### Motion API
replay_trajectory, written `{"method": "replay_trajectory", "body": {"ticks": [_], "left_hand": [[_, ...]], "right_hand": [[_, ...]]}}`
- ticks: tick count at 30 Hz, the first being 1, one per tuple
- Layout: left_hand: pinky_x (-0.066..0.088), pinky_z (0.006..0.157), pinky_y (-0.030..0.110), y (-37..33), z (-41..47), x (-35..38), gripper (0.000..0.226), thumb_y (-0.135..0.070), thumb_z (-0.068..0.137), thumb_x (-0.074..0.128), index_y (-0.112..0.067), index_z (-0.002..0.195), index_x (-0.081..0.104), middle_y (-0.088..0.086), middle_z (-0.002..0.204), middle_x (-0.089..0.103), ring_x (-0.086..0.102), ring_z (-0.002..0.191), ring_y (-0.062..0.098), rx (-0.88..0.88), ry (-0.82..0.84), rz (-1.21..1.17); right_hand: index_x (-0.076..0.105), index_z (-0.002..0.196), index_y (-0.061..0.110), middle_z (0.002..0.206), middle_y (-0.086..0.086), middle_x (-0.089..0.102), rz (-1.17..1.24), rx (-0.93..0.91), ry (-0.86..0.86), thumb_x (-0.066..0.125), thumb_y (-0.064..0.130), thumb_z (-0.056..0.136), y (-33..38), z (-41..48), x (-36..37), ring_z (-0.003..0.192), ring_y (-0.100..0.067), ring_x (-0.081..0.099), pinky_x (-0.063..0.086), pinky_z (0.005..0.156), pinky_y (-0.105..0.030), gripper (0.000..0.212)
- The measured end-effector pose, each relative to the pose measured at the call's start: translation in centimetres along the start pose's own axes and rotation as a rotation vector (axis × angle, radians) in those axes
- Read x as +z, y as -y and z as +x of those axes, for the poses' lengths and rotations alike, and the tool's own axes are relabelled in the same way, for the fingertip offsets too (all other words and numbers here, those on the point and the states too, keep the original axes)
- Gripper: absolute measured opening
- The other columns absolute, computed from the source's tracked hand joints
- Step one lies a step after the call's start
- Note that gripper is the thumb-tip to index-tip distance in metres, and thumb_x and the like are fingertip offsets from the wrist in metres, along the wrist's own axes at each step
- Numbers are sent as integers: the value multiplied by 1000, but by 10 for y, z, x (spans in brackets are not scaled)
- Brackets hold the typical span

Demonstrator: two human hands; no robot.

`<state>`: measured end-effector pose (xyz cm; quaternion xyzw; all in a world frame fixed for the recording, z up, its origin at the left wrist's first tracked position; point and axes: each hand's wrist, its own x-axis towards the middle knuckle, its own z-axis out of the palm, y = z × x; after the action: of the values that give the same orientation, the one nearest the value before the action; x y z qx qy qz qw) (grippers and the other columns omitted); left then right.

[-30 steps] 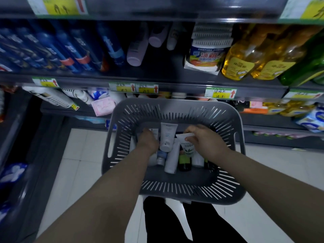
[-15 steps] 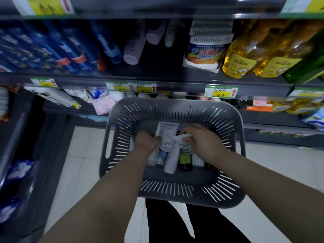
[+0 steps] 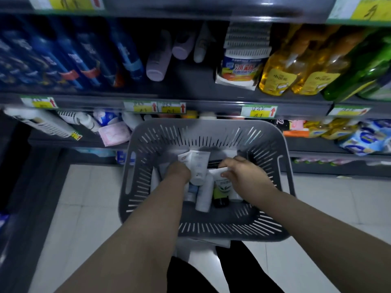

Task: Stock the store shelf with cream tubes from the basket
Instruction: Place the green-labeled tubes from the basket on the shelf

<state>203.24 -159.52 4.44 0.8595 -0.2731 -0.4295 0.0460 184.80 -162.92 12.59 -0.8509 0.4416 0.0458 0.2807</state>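
Observation:
A grey slotted basket (image 3: 211, 226) sits in front of me, with several cream tubes lying in its bottom. Both my hands are inside it. My left hand (image 3: 178, 172) is closed around a white tube (image 3: 197, 168) whose crimped end sticks up. My right hand (image 3: 243, 174) pinches the top of a white tube with a green leaf print (image 3: 222, 186). More white tubes (image 3: 204, 196) lie between them. The store shelf (image 3: 190, 89) runs across the view beyond the basket, with a dark gap at its centre.
Blue bottles (image 3: 84, 60) fill the shelf's left; lilac bottles (image 3: 157, 60) stand left of the gap. A labelled tub (image 3: 241, 68) and yellow oil bottles (image 3: 296, 70) stand right. A lower shelf (image 3: 63, 140) holds white packages. Pale floor tiles (image 3: 80, 208) flank the basket.
My left hand has closed on the white tube and tilted it up. My right hand has shifted slightly on the leaf-print tube. The view has dipped a little.

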Motion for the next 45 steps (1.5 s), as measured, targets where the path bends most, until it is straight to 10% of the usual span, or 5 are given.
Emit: {"method": "replay_trajectory", "body": {"ticks": [4, 8, 16, 22, 45], "left_hand": [[51, 79, 21, 12, -11, -4, 19, -15, 83, 63, -12, 101, 58, 6, 111, 65, 65, 102, 24, -41, 8, -127], [53, 76, 23, 13, -23, -3, 51, -8, 69, 73, -6, 118, 57, 3, 109, 65, 64, 101, 22, 7, -37, -203], [52, 89, 33, 11, -41, -5, 40, -27, 84, 71, -12, 121, 61, 11, 119, 67, 63, 109, 28, 256, -122, -129], [32, 63, 23, 4, -74, -29, 18, -27, 86, 66, -14, 97, 61, 8, 97, 66, 61, 90, 25, 398, -170, -87], [46, 71, 29, -29, -256, -265, 13, -16, 90, 60, -18, 98, 68, 5, 104, 69, 60, 88, 21, 1062, -513, 6]], "right_hand": [[58, 112, 24, 108, -6, 58, 37, 36, -19, 52, 25, 95, 2, -1, 5, 96, -31, 60, 50, 76, -37, 18], [59, 111, 23, 108, -6, 59, 37, 29, -45, 54, 25, 94, 6, 1, 9, 97, -30, 60, 50, 76, -37, 18], [62, 110, 17, 108, -8, 56, 48, -23, -63, 57, 18, 92, 5, 3, 10, 96, -33, 59, 51, 77, -42, 19], [60, 112, 21, 110, -4, 58, 22, 12, -94, 50, 20, 94, 20, -10, -1, 102, -28, 57, 45, 84, -35, 20], [60, 101, 22, 100, 0, 58, -96, 49, -825, 49, 15, 92, 185, -108, -125, 97, -30, 57, 34, 69, -36, 16]]}}
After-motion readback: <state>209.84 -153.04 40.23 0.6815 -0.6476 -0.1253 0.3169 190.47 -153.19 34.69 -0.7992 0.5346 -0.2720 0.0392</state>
